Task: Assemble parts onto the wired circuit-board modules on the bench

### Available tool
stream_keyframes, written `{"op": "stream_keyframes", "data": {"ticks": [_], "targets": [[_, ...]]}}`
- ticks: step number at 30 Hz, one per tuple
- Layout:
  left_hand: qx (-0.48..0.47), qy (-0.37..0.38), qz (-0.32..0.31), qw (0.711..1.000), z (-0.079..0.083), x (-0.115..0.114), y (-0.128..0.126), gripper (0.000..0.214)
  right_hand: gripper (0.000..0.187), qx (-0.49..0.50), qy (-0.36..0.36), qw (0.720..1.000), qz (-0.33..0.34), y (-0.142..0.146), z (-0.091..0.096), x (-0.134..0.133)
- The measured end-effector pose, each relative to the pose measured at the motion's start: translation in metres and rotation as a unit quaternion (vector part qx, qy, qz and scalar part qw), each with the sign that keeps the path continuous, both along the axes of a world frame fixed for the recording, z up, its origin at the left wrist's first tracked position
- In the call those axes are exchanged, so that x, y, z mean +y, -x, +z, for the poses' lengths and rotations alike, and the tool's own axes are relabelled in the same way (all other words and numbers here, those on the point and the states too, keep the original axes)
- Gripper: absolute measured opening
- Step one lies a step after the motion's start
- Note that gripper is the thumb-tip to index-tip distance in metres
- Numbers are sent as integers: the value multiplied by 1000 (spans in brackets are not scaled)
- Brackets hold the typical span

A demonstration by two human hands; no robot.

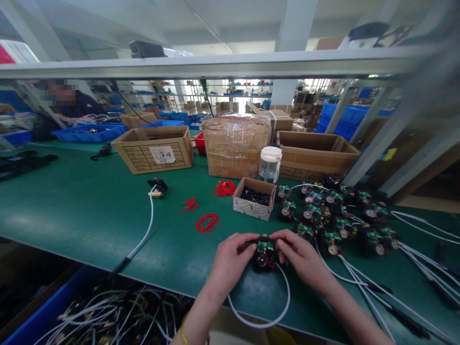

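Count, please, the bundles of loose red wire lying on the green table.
3: the back bundle, beside the small box; the left bundle, which looks smallest; and the front bundle, nearest the left hand. Others may be hidden.

Green tabletop (108,211), red wire coils (224,189), small carton (251,208), circuit units (331,238), dark heap (25,164), possibly straps

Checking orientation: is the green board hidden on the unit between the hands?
No, the green board shows on the unit, between the left hand and right hand.
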State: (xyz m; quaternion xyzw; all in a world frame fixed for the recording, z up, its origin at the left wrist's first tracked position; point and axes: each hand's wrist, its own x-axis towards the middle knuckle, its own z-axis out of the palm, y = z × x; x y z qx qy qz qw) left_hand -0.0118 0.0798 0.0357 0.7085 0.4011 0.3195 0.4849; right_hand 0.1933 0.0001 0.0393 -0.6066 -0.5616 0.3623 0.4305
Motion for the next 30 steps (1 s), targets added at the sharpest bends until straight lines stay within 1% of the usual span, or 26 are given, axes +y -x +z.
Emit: {"op": "stream_keyframes", "data": {"ticks": [8, 12, 18, 20, 24, 27, 30], "targets": [[-2, -1, 3, 1000, 5, -1, -1, 27, 25, -19, -19, 999, -26, 4, -4, 4], [-1, 3, -8, 1000, 7, -1, 1, 32, 26, -19, -15, 999, -22, 4, -4, 2], [-28, 27, -30, 999, 1, -2, 4, 39, 25, -26, -11, 1000, -12, 3, -1, -1], [-43, 45, -42, 997, -3, -4, 5, 44, 27, -30, -9, 999, -8, 4, -2, -3], [-56, 77, -66, 993, -8, -7, 6, 55, 37, -24, 6, 1000, 1, 6, -7, -8], [-52, 85, -68, 993, -9, -10, 6, 63, 44, -17, 17, 1000, 6, 8, -12, -12], [-49, 80, -63, 994, -9, -11, 5, 65, 48, -14, 20, 1000, 6, 10, -15, -16]]}}
